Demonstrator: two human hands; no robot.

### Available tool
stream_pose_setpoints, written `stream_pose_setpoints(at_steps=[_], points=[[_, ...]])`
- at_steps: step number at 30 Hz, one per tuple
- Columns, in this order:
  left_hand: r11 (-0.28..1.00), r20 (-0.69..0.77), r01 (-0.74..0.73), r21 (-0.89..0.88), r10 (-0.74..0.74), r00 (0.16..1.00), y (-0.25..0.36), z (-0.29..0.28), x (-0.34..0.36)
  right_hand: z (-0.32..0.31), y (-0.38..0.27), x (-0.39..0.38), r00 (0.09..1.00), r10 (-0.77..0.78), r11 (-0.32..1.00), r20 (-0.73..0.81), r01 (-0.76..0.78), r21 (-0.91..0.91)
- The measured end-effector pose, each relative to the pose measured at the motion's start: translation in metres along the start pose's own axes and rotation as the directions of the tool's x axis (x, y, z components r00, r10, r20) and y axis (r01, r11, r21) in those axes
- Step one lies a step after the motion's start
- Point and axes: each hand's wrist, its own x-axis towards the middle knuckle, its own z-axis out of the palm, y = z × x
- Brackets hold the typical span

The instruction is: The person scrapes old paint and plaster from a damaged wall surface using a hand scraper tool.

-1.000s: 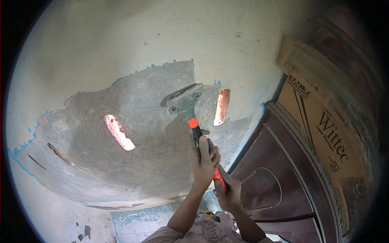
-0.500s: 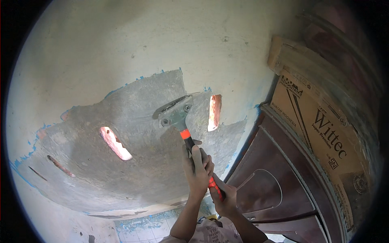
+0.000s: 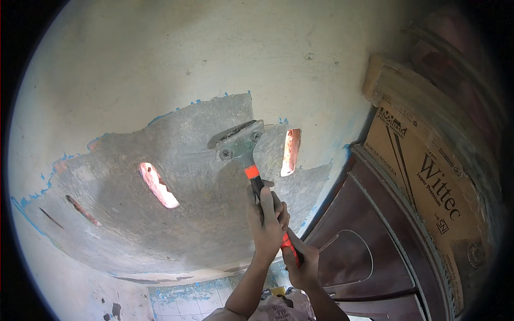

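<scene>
Both hands grip one long-handled wall scraper (image 3: 239, 147) with a wide grey head, two screws and a black and orange handle. My left hand (image 3: 266, 219) is closed around the black upper part of the handle. Lower down, the orange end of the handle sits in my closed right hand (image 3: 302, 263). The scraper's head lies over the bare grey patch (image 3: 198, 150) of the wall, just below its upper edge; I cannot tell whether the blade touches. Pale paint (image 3: 176, 53) surrounds the patch, with ragged blue flecks along the border.
Two bright slots pierce the wall: a left slot (image 3: 159, 185) and a right slot (image 3: 290, 152). Close on the right stands a dark brown wooden cabinet (image 3: 332, 257), with a cardboard box (image 3: 407, 139) above it. Pale tiles (image 3: 187, 306) show at the bottom.
The scraper's head has moved slightly up along the grey patch, both hands keeping their grip. The whole view has shifted a little, so the wall and cabinet appear farther right.
</scene>
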Motion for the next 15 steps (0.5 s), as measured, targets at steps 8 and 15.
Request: stream_pose_setpoints(at_steps=[8, 15], points=[[0.999, 0.005, -0.015, 0.046, 0.015, 1.000, 0.003, -0.001, 0.002, 0.001, -0.002, -0.001, 0.998, 0.060, 0.997, 0.026, -0.061, 0.040], [1.000, 0.008, 0.005, 0.020, -0.005, 1.000, 0.001, -0.005, -0.004, 0.002, -0.006, -0.007, 0.999, 0.039, 0.999, -0.016, -0.039, 0.007]])
